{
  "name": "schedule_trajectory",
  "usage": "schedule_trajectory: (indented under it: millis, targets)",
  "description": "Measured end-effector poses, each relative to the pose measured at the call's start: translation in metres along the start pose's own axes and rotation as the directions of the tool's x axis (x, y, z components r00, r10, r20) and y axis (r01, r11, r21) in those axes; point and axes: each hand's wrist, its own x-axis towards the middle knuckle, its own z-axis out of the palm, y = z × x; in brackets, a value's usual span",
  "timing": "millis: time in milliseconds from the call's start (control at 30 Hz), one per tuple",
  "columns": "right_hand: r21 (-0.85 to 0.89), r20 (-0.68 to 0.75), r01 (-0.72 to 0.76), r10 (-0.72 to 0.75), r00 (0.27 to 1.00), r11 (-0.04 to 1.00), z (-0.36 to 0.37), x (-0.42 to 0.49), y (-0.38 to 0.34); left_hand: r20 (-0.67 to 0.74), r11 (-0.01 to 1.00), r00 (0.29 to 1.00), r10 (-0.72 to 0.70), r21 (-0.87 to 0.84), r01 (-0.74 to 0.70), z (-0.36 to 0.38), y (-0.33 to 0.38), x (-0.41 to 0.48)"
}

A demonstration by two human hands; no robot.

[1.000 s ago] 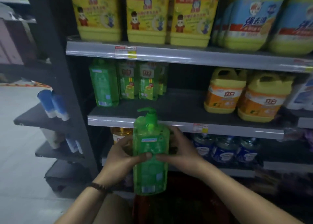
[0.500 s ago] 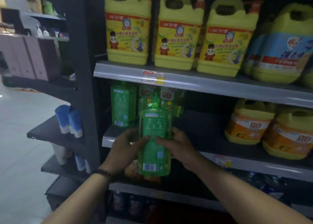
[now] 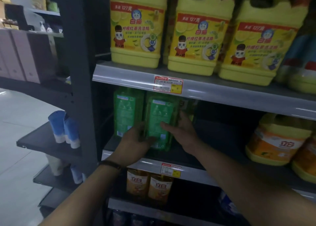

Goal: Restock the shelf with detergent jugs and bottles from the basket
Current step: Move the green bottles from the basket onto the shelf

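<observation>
Left hand (image 3: 135,141), right hand (image 3: 182,131), close together

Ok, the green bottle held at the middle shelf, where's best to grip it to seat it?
Grip the green bottle by its lower body, from the front, a hand on each narrow side, as the left hand and right hand do. It stands upright with its top hidden behind the upper shelf edge, so coming from above looks blocked; the neighbouring green bottle crowds its left.

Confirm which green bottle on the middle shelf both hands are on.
The green bottle on the right, left hand and right hand gripping its sides. The other green bottle stands at its left.
</observation>
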Motion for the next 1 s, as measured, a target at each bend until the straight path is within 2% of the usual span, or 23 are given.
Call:
schedule_trajectory:
  millis: [100, 233, 333, 500, 600, 667, 700, 767, 833, 933, 1000]
  targets:
    - [-0.165, 0.015, 0.067, -0.065, 0.998, 0.984, 0.002, 0.008, 0.016, 0.075, 0.998, 0.997, -0.031, 0.058, 0.027, 0.008, -0.007, 0.005]
    - [-0.410, -0.020, 0.123, -0.144, 0.989, 0.904, 0.006, 0.012, 0.011, 0.042, 0.995, 0.998, -0.044, 0.094, 0.040, 0.015, -0.018, 0.012]
    - [-0.451, -0.042, 0.115, -0.150, 0.988, 0.885, 0.009, 0.016, 0.010, 0.009, 0.989, 0.999, -0.042, 0.142, 0.040, 0.019, -0.021, 0.017]
    - [-0.569, -0.058, 0.021, -0.065, 0.996, 0.822, 0.018, 0.020, 0.005, 0.007, 0.970, 0.997, -0.075, 0.231, 0.072, 0.025, -0.008, 0.006]
    - [-0.701, -0.098, -0.088, 0.027, 0.995, 0.708, 0.022, 0.000, 0.000, -0.136, 0.964, 0.991, 0.012, 0.265, 0.025, 0.023, -0.003, -0.016]
    - [-0.739, -0.117, -0.080, -0.010, 0.993, 0.669, 0.016, -0.020, -0.002, -0.260, 0.952, 0.959, 0.114, 0.303, -0.031, 0.021, -0.003, -0.036]
    - [-0.754, -0.116, -0.064, -0.037, 0.993, 0.654, 0.009, -0.031, -0.001, -0.271, 0.942, 0.953, 0.138, 0.334, -0.042, 0.021, -0.002, -0.048]
    - [-0.748, -0.096, -0.028, -0.066, 0.993, 0.663, -0.005, -0.057, -0.004, -0.205, 0.927, 0.968, 0.145, 0.370, -0.061, 0.026, -0.005, -0.073]
    - [-0.737, -0.061, -0.001, -0.065, 0.996, 0.676, -0.021, -0.086, -0.004, -0.078, 0.923, 0.990, 0.120, 0.376, -0.083, 0.036, -0.011, -0.099]
    - [-0.804, 0.015, 0.048, -0.061, 0.998, 0.592, -0.041, -0.131, 0.007, 0.115, 0.890, 0.992, 0.058, 0.443, -0.104, 0.057, -0.032, -0.133]
    - [-0.840, 0.094, 0.082, -0.004, 0.996, 0.536, -0.054, -0.161, 0.025, 0.217, 0.865, 0.976, 0.003, 0.489, -0.111, 0.072, -0.047, -0.153]
